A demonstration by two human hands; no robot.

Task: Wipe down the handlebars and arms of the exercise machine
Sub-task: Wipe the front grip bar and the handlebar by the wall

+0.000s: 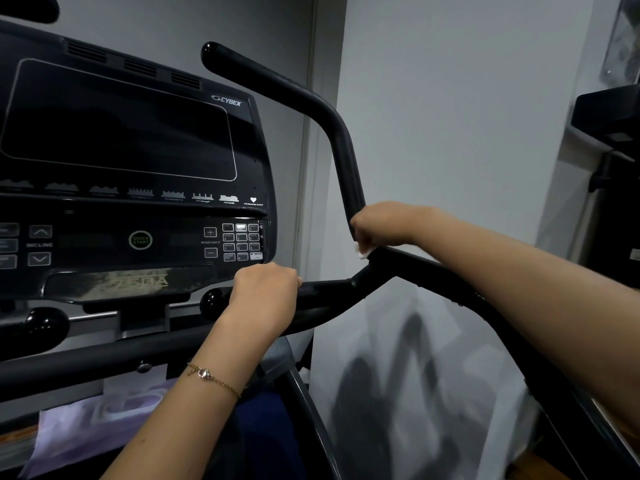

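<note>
Both hands closed tight: my right hand (377, 228) wraps a white wipe scrap (364, 253) round the foot of the matte black tubular handlebar (341, 143), and my left hand (266, 294) clasps the short black side grip (325, 289). Best, I judge, to wrap the wipe fully and draw upward.

Dim, soft indoor light; blurred shadows on wall (450, 133); wide-angle bending at edges.
</note>
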